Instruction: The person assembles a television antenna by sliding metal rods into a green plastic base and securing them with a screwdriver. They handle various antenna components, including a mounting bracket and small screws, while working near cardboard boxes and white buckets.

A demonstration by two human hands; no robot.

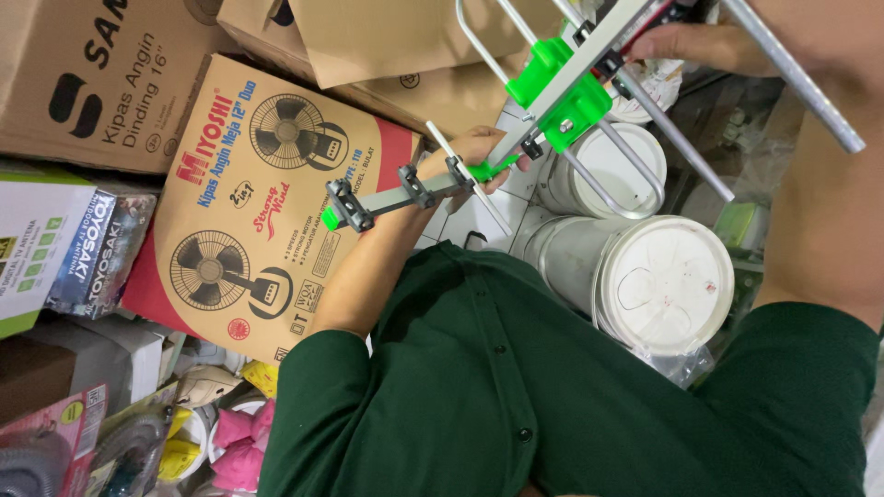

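I hold a TV antenna with a grey metal boom (405, 195), bright green plastic brackets (564, 87) and thin silver rods. My left hand (471, 149) grips the boom near its middle, by a small green clip. At the top right, my right hand (689, 44) is closed on the antenna's upper end, next to a long silver tube (799, 83) that runs past my forearm. Black clamps (348, 204) sit along the boom's lower end, which has a green cap. My dark green shirt (516, 387) fills the bottom of the view.
A cardboard fan box with red and blue print (249, 212) lies just beneath the boom. More cartons (92, 83) are stacked at the upper left. Two white lidded buckets (663, 285) stand at the right. Packaged goods and pink items (235, 437) crowd the lower left.
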